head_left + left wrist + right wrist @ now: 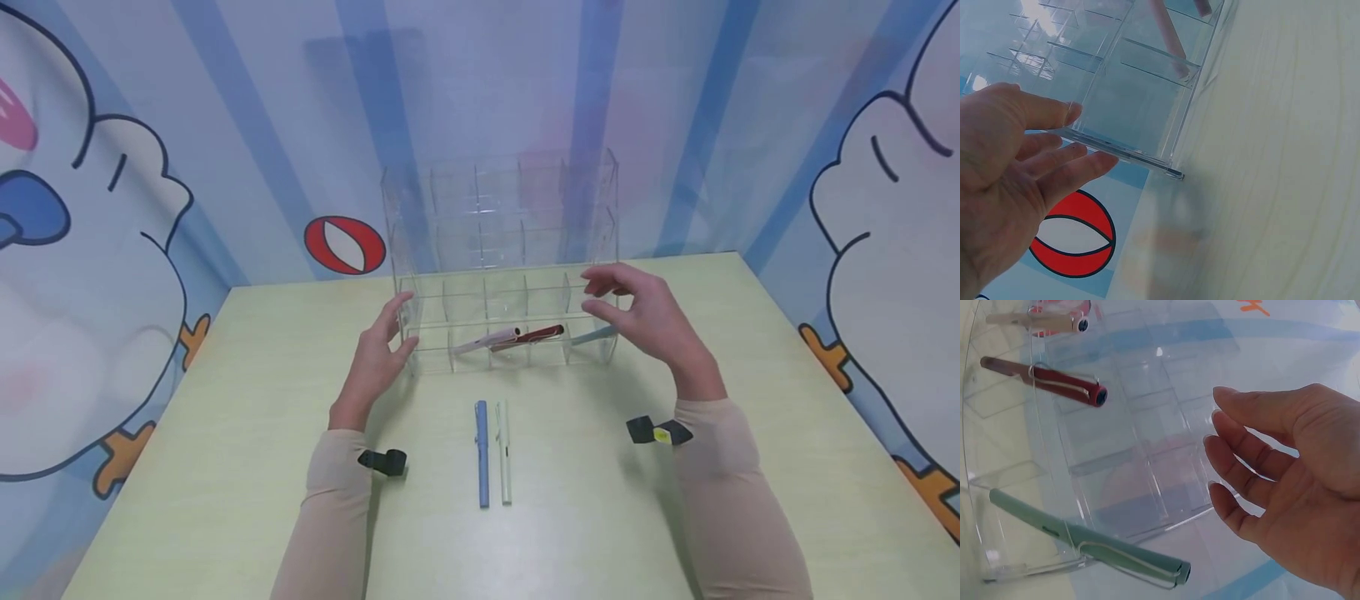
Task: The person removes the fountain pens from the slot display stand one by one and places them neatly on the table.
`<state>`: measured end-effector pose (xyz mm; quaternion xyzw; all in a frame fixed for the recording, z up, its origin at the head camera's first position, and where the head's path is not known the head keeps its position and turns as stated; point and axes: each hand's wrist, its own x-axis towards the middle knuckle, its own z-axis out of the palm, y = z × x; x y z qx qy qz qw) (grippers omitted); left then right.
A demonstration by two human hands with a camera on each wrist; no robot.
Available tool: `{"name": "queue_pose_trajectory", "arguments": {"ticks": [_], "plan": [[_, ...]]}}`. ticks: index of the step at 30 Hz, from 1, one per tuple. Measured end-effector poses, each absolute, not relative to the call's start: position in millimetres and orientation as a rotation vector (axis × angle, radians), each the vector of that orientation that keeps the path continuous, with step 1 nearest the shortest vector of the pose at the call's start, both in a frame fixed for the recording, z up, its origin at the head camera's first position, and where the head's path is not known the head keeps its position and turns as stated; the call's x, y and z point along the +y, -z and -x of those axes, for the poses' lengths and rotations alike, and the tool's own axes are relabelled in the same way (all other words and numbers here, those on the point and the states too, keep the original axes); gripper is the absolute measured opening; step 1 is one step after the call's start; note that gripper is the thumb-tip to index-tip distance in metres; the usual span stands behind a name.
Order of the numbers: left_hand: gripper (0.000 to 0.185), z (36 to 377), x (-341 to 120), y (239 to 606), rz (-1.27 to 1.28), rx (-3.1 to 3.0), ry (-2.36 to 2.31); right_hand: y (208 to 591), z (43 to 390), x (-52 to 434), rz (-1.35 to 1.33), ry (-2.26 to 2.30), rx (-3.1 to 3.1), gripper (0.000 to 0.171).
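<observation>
A clear acrylic rack [504, 308] with stepped compartments stands at the back of the table. My left hand [377, 354] grips its left side wall; in the left wrist view the thumb lies inside and the fingers [1079, 175] outside. My right hand [637, 312] is at the rack's right end, fingers loosely bent around nothing. In the front row lean a pale pink pen [487, 340], a dark red pen [528, 337] and a teal pen [1094, 540], the teal one below the right hand. A blue pen [482, 454] and a pale green pen [505, 458] lie on the table before the rack.
The pale wooden table [247, 467] meets a striped blue cloth backdrop [502, 83] just behind the rack. Printed cartoon figures cover the cloth at both sides. Small black camera mounts [384, 462] sit on the wrists.
</observation>
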<state>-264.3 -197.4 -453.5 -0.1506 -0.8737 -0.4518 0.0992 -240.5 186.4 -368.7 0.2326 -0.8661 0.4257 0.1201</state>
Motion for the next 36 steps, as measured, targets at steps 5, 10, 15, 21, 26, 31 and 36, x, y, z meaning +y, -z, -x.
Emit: {"name": "queue_pose_trajectory", "arguments": {"ticks": [5,10,15,21,26,31,36], "plan": [[0.071,263,-197,453,0.444,-2.586,1.333,371,244,194,-0.666,-1.211,-2.568,0.036],[0.07,263,-197,452,0.446,-2.589,1.332,370,244,204,-0.588,-1.184,-2.623,0.033],[0.07,263,-198,452,0.448,-2.593,1.326,370,244,212,-0.529,-1.207,-2.649,0.032],[0.07,263,-198,452,0.445,-2.606,1.311,373,245,222,-0.518,-1.244,-2.683,0.033],[0.07,263,-197,451,0.446,-2.608,1.309,377,247,231,-0.543,-1.234,-2.735,0.03],[0.07,263,-197,452,0.445,-2.608,1.314,384,251,239,-0.606,-1.174,-2.81,0.027],[0.07,263,-198,453,0.438,-2.611,1.315,389,254,241,-0.608,-1.172,-2.898,0.025]]}}
